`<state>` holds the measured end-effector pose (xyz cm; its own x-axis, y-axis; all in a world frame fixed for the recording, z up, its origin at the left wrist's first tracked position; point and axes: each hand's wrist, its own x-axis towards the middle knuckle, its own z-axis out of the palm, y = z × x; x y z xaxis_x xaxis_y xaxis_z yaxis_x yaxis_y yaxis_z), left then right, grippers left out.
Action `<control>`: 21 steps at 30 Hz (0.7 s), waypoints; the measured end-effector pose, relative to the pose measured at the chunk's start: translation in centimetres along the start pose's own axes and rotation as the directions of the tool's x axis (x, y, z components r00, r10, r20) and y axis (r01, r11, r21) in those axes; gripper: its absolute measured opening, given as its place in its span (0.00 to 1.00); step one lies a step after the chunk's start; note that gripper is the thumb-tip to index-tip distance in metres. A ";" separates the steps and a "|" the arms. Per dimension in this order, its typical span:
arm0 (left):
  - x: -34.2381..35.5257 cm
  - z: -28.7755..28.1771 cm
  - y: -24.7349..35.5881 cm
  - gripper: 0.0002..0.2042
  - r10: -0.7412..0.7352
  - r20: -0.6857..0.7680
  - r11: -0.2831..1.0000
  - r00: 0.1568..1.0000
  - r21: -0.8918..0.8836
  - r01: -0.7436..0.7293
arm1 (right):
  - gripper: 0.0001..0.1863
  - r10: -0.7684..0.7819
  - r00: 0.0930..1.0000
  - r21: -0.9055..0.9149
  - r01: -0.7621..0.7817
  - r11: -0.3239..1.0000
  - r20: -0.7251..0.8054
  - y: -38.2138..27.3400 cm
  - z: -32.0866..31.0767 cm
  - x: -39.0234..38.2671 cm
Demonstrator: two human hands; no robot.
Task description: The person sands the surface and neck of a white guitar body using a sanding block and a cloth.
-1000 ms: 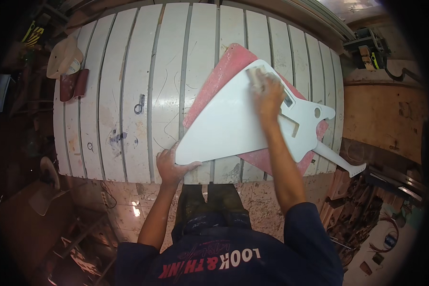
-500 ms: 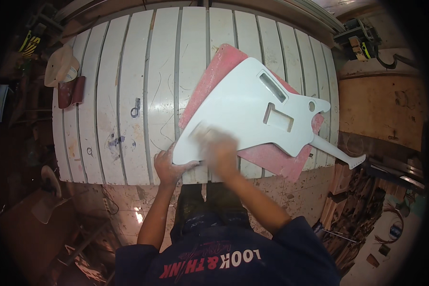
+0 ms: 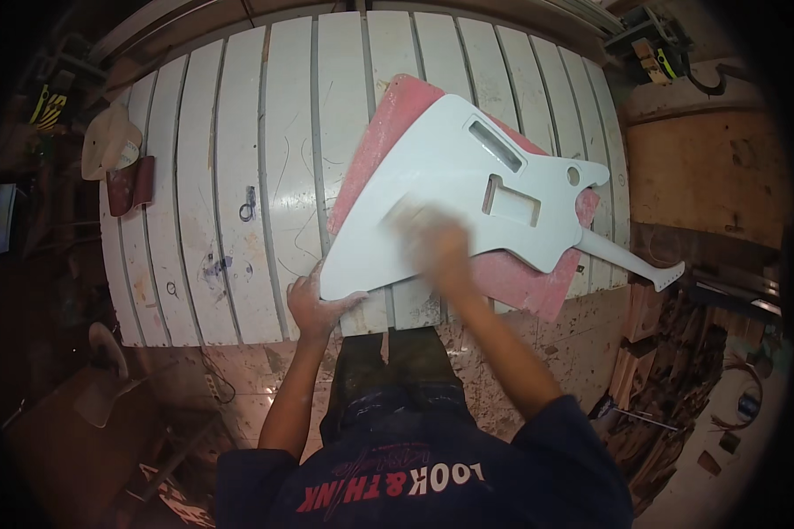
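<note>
Pad (image 3: 406, 214) higher—guitar (image 3: 468, 194) aslant, neck (image 3: 622, 255) rightward

Looks like a workshop, of a woodworking kind. Shows it in the white guitar body (image 3: 428, 159), cut with open recesses and fitted with a long neck (image 3: 622, 255), lying on a dusty pink sheet (image 3: 375, 145) atop a broad, slatted white tabletop (image 3: 238, 132). Bears out the same with dark stains (image 3: 216, 266) and scribbles (image 3: 248, 204) across that scuffed surface, and with curled dark-red sheets (image 3: 123, 189) beside a pale cap (image 3: 106, 145) near its left end. Points the same way with jumbled wood pieces (image 3: 641, 313) off the right end, a brown panel (image 3: 706, 181) at the far right, and a blotched, speckled floor (image 3: 547, 344).
</note>
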<state>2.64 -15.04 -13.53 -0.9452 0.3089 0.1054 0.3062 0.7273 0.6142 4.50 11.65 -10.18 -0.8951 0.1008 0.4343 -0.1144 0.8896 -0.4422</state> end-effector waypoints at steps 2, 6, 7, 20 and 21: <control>-0.1 0.4 -0.3 0.48 0.034 -0.035 0.999 0.999 0.003 -0.034 | 0.16 0.271 0.961 -0.256 -0.277 0.926 -0.058 6.2 -2.8 3.0; 0.5 0.7 0.2 0.48 0.097 -0.039 0.994 0.994 -0.053 -0.099 | 0.20 0.289 0.956 -0.135 -0.294 0.946 -0.055 1.9 1.5 -0.9; 0.2 0.6 -0.6 0.48 0.081 -0.049 0.996 0.995 -0.042 -0.083 | 0.20 0.073 0.997 -0.042 -0.075 0.996 -0.035 -4.5 1.6 -1.7; -0.9 1.7 -2.7 0.46 0.017 -0.025 0.999 1.000 -0.038 -0.018 | 0.17 0.155 0.986 -0.033 -0.154 0.988 0.053 -14.0 2.7 -5.3; -0.8 1.5 -2.7 0.46 -0.024 0.001 0.998 1.000 -0.063 0.024 | 0.17 0.160 0.986 -0.034 -0.158 0.987 0.055 -13.2 2.5 -5.1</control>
<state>2.74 -16.29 -16.48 -0.9522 0.2918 0.0902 0.2758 0.6946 0.6644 9.49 -1.72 -8.54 -0.9241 0.2174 0.3144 0.0435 0.8769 -0.4787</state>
